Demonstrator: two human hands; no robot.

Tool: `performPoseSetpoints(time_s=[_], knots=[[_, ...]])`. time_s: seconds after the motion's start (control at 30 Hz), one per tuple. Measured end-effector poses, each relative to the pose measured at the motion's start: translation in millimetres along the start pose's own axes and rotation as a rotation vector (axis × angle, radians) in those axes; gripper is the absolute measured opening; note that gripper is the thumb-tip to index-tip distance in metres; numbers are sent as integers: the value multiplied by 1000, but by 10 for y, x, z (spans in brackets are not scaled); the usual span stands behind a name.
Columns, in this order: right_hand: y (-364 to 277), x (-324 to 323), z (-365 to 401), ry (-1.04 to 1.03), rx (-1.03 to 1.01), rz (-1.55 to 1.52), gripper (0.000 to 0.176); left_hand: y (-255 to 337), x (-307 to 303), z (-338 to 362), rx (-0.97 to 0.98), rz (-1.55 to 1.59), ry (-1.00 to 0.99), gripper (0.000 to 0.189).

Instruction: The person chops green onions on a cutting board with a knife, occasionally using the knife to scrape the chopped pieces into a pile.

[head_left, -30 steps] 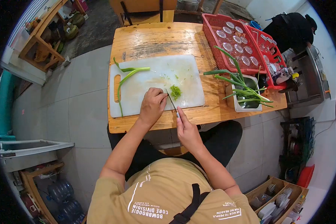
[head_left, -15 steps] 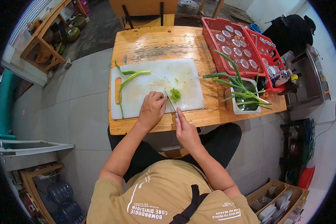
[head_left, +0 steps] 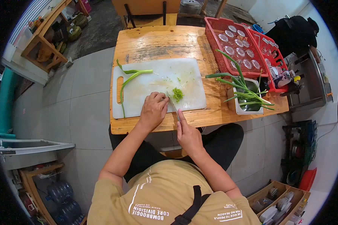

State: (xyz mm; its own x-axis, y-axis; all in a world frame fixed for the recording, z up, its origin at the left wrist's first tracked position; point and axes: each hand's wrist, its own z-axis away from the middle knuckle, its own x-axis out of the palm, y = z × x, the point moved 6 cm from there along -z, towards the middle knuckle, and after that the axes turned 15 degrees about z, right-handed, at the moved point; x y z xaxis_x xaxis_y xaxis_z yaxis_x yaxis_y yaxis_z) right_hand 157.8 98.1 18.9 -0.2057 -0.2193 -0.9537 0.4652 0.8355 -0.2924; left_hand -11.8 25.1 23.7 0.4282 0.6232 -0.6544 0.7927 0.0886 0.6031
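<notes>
My right hand (head_left: 189,137) grips a kitchen knife (head_left: 173,103), its blade slanting up and left over the white cutting board (head_left: 139,101). Beside the blade, my left hand (head_left: 153,109) is closed with curled fingers on the board, pressing spring onion that is mostly hidden under them. A small heap of chopped spring onion (head_left: 177,94) lies just right of the blade, with loose bits scattered above it. On the board's left side lies a long spring onion stalk (head_left: 133,77), partly across the handle slot.
A metal container (head_left: 236,107) with whole spring onions (head_left: 248,93) stands at the table's right. Behind it are red baskets (head_left: 214,48) of clear glasses. A person in black (head_left: 293,33) stands by the sink at far right. A wooden chair (head_left: 146,11) is across the table.
Hands and knife stay nearly in place, with the blade shifting only slightly against the board. The whole view has moved a little.
</notes>
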Motion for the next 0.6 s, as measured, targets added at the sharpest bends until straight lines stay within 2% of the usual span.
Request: performPoseSetpoints(time_s=[0.2,0.4,0.47,0.6], knots=[[12,-3,67,-39,19,89,60,42,-16,-2,-1,-5,6,21],[158,40,-34,37,43,-98,59,11,5,1,3,-16,6,24],[181,13,-23,-22,57,-284,57,32,47,-24,12,-14,4,24],[170,4,-14,-101,136,-405,54,46,71,-58,25,-22,-1,25]])
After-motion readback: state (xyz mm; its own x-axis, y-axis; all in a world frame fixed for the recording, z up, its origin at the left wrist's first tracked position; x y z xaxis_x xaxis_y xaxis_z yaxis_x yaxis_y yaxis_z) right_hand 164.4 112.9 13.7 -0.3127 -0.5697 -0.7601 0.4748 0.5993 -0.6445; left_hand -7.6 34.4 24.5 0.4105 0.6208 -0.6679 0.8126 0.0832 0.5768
